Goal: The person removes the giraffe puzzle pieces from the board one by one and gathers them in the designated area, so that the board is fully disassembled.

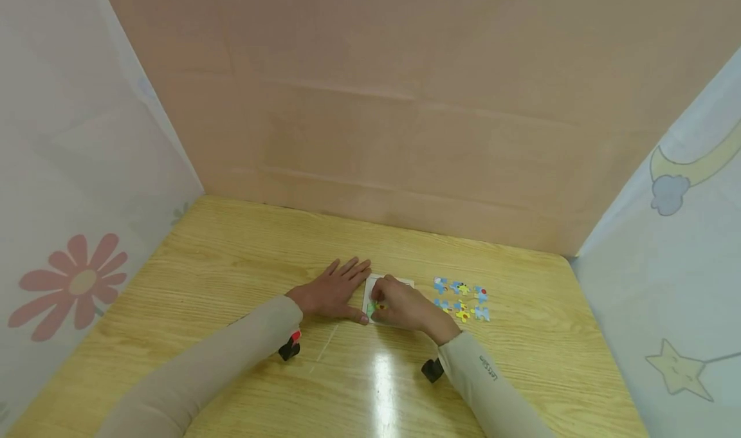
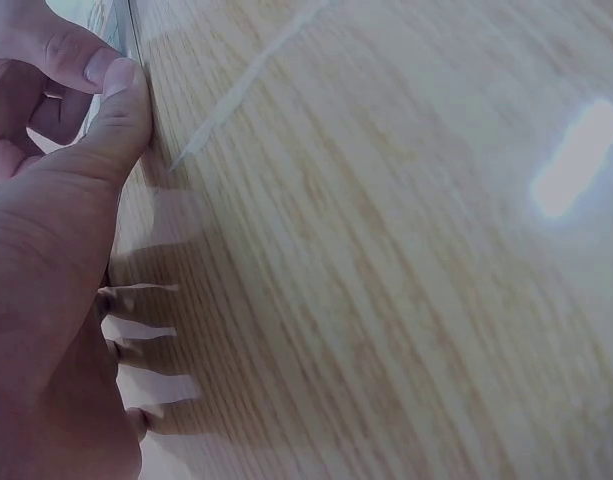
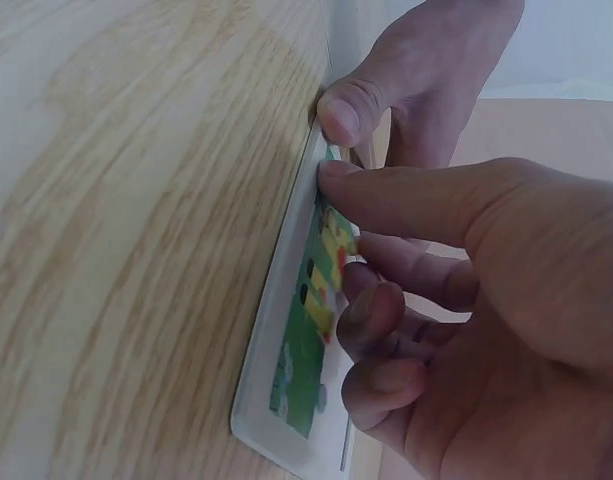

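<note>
My left hand (image 1: pixel 332 295) lies on the table with its fingers spread, and its thumb rests at the near left corner of a white puzzle board (image 3: pixel 254 405). Over that board bends my right hand (image 1: pixel 402 306), its thumb and curled fingers pinching a green and yellow puzzle piece (image 3: pixel 336 232) near the same corner. Along the board's near side a row of green pieces (image 3: pixel 304 365) with yellow figures lies inside the white rim. Both thumbs come close together in the right wrist view. The right fingers partly hide the board's inside.
To the right of the board, loose blue and yellow puzzle pieces (image 1: pixel 482 313) lie in two rows on the wooden table (image 1: pixel 260 232). A brown backdrop (image 1: pixel 376 136) rises behind the table, with patterned white cloths (image 1: pixel 695 283) at both sides. Light glares on the tabletop nearer me.
</note>
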A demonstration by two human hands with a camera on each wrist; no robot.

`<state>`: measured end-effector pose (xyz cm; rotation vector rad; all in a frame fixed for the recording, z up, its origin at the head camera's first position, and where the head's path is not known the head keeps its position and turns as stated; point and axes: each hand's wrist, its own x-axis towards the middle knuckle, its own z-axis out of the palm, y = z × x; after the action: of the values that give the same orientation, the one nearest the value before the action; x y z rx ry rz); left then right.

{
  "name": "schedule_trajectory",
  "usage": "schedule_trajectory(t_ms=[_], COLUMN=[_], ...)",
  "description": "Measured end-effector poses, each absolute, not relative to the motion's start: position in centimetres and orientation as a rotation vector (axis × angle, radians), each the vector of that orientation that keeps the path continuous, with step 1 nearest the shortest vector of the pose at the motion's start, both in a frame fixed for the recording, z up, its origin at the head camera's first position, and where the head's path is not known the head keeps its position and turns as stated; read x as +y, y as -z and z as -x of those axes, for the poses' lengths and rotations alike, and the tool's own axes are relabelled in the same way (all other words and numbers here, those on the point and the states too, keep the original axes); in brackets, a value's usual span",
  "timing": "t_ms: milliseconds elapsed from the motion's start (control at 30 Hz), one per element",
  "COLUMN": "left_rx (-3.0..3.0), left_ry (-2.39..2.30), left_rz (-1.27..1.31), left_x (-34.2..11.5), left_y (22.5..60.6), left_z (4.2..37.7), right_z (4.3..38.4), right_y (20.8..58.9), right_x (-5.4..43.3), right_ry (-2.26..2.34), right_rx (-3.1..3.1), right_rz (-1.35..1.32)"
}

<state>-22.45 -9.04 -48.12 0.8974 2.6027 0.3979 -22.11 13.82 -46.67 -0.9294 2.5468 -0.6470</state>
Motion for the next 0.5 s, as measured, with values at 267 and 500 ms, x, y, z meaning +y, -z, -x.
schedule_trajectory(t_ms=[267,500], left_rx=[2.617,2.621], left_ry=[-0.375,-0.382], left_rz=[-0.897,-0.902], left_x=[-9.11,-9.07], left_y=[48.13,48.3], left_z=[22.62,22.68], right_z=[22.12,21.93], right_y=[46.77,46.87], right_x=[13.82,14.08], right_ry=[0.723,0.803], right_rx=[2.531,2.49], right_rz=[0.955,0.907])
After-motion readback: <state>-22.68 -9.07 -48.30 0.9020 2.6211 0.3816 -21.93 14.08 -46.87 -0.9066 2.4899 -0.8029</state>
